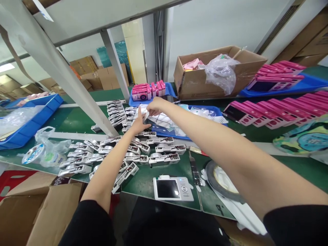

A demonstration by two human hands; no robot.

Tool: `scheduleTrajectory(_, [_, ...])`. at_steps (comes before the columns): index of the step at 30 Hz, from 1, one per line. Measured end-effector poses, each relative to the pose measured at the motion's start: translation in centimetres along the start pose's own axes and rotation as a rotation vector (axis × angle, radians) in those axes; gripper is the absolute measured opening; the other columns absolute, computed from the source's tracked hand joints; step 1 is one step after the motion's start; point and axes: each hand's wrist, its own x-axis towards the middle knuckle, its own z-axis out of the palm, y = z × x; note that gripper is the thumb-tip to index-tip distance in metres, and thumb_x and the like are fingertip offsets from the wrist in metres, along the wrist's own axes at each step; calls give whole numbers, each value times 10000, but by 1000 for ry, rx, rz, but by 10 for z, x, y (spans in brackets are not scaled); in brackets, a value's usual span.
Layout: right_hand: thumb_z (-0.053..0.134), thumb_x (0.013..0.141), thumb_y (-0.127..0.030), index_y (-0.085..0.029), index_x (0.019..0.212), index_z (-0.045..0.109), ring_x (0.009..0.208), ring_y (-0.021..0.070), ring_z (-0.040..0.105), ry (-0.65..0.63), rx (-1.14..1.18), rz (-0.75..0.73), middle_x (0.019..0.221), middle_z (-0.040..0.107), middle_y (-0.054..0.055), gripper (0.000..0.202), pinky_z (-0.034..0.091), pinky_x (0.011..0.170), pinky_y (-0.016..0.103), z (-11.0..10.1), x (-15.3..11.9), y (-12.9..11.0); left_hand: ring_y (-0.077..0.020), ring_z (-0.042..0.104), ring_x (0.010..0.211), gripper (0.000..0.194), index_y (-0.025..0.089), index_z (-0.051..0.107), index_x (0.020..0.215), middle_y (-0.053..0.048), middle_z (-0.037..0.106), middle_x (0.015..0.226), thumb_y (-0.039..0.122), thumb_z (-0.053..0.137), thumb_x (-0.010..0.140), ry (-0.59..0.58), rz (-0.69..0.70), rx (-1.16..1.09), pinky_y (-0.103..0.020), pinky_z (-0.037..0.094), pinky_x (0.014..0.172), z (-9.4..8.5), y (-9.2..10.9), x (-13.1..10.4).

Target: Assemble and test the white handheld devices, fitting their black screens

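Observation:
My right hand pinches a white printed label sheet over the back of the bench. From the left, my left hand reaches against the same sheet, its index finger stretched up and its thumb spread out. More printed label sheets lie below and to the right of my hands, on a blue tray. Around my left forearm stand several silver camera bodies with their inner parts exposed. A white camera lies screen up at the bench's front edge.
Pink cameras stand in rows at right, with others on a small blue tray at the back. A cardboard box stands behind. A tape roll lies near my right forearm. A slanted metal post rises at left.

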Motion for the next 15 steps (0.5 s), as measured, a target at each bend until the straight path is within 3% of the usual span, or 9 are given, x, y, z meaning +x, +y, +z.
scheduleTrajectory(6, [703, 1018, -402, -158, 1315, 651, 1109, 232, 699, 122, 126, -88, 1300, 679, 109, 388, 631, 940, 437, -3, -21, 21, -314, 634, 1312, 470, 195, 598, 1424, -132, 602, 1490, 389, 706, 1010, -33, -5, 17, -573, 556, 1099, -2, 6, -5])
scheduleTrajectory(11, [709, 1016, -364, -153, 1256, 670, 1069, 213, 701, 250, 308, -190, 1254, 690, 94, 322, 636, 905, 405, -28, -55, 51, -378, 485, 1493, 561, 221, 544, 1506, -139, 475, 1639, 391, 715, 999, -104, -10, 27, -680, 404, 1226, -7, 17, -15])
scheduleTrajectory(13, [709, 1016, -319, -151, 1189, 677, 975, 176, 703, 257, 400, -216, 1166, 704, 66, 244, 638, 832, 352, -35, -74, 68, -419, 352, 1590, 700, 243, 469, 1581, -146, 347, 1738, 403, 756, 963, -156, -13, 16, -720, 282, 1284, -18, 26, -22])
scheduleTrajectory(15, [726, 993, -255, -143, 1065, 669, 819, 125, 684, 212, 505, -232, 993, 704, 20, 145, 622, 735, 279, -36, -98, 88, -455, 200, 1658, 1014, 258, 331, 1670, -162, 181, 1812, 427, 879, 834, -215, -15, -2, -683, 164, 1338, -33, 39, -35])
